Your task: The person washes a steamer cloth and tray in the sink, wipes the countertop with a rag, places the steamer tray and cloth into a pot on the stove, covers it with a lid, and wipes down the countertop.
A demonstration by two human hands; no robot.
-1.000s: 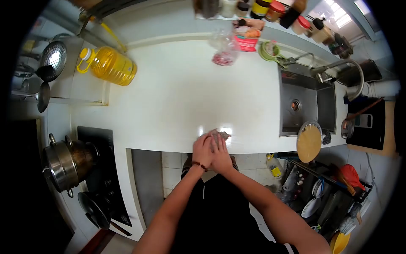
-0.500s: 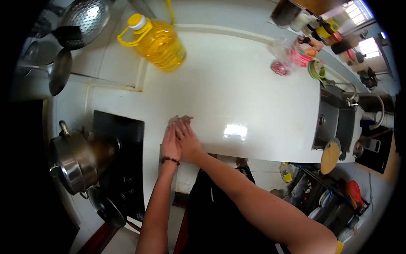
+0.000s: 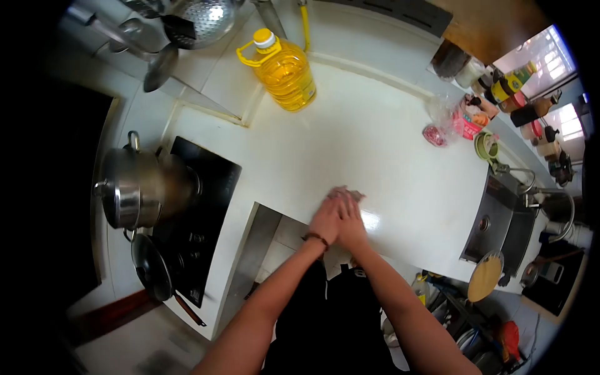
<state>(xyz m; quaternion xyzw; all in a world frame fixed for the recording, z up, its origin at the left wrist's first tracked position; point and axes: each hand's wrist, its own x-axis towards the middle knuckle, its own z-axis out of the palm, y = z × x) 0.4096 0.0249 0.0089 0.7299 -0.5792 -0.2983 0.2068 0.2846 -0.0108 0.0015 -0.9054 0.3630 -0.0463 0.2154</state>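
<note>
A crumpled greyish cloth point(image 3: 355, 195) lies on the white countertop point(image 3: 387, 162) near its front edge. My left hand point(image 3: 325, 220), with a dark beaded bracelet at the wrist, presses on the cloth, its fingers pointing forward. Right beside it and touching it, my right hand point(image 3: 351, 222) also rests on the cloth with fingers stretched out. Both hands lie flat, and they cover most of the cloth.
A yellow oil bottle point(image 3: 286, 74) stands at the back left. Pots point(image 3: 134, 187) and a pan point(image 3: 152, 267) sit by the black stove. At right are a bag of red food point(image 3: 435, 134), green bowl point(image 3: 485, 146), sink point(image 3: 490, 219) and round board point(image 3: 485, 277).
The view has turned and shifted. My hands and the cloth moved left along the counter, then back to the right, staying together.
</note>
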